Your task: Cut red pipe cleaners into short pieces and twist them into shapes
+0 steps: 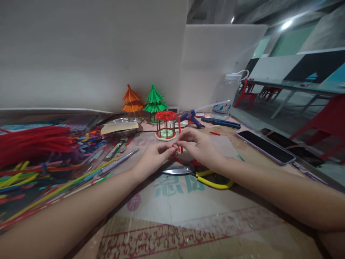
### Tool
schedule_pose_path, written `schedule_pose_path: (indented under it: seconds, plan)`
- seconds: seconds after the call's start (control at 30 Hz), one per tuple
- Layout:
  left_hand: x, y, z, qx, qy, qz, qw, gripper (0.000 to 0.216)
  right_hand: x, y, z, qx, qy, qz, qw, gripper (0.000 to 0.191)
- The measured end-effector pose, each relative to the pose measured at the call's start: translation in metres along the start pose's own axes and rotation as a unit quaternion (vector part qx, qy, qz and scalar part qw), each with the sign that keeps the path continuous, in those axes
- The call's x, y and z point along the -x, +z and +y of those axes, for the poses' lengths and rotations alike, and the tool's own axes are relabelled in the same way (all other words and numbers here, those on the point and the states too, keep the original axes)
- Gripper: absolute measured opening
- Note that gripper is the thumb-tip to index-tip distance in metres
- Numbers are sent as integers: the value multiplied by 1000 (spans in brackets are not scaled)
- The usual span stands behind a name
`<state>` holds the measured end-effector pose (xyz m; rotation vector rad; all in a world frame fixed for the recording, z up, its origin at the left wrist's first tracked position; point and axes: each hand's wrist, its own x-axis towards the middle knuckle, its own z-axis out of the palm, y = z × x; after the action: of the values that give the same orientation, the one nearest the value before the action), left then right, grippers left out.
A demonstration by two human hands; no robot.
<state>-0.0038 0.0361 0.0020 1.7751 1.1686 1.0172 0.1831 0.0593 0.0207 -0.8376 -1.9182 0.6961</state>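
Note:
My left hand [159, 155] and my right hand [198, 144] meet over the middle of the table, both closed in a pinch. A short red pipe cleaner [179, 126] stands upright at the right fingertips. A small red end also shows at the left fingertips; how the two join is hidden by the fingers. Just beyond the hands stands a small round frame [166, 124] with a red top ring, dark posts and a pale base. Beneath the hands lie scissors [178, 170] with yellow handles, partly covered.
An orange tiered roof model [131, 100] and a green one [155, 102] stand at the back. Nearby are a blue glue gun [191, 117], pliers [221, 122] and a water bottle [223, 97]. A phone [265, 146] lies right; many pipe cleaners [35, 144] heap left.

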Motion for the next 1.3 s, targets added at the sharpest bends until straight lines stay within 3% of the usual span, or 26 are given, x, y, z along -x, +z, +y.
schedule_pose_path:
  seconds: [0.1, 0.17, 0.3, 0.57, 1.03, 1.13, 1.23, 1.3]
  plan:
    - [0, 1, -2, -6, -10, -1, 1000, 35, -2, 1, -3, -109, 112, -4, 988, 24]
    - [1, 1, -3, -5, -11, -4, 1000, 36, -1, 1, -5, -167, 184, -24, 968, 21]
    - [2, 0, -3, 2, 1, -17, 1000, 34, 3, 4, -5, -237, 234, -43, 942, 11]
    - [0, 0, -6, 12, 10, -62, 998, 31, 5, 9, 3, -184, 177, -53, 965, 13]
    - [-3, -1, -8, 79, -17, -95, 992, 32, 4, 13, 7, -178, 189, -104, 960, 16]
    - [-3, -2, -7, 81, -28, -69, 994, 32, 2, 5, 6, -132, 138, -111, 975, 26]
    - [-3, -4, -5, 72, -51, -47, 995, 32, 2, -5, 6, 4, 29, -127, 992, 53]
    - [-3, -4, -4, 74, -59, -42, 995, 31, 5, -8, 9, 102, -44, -134, 985, 64]
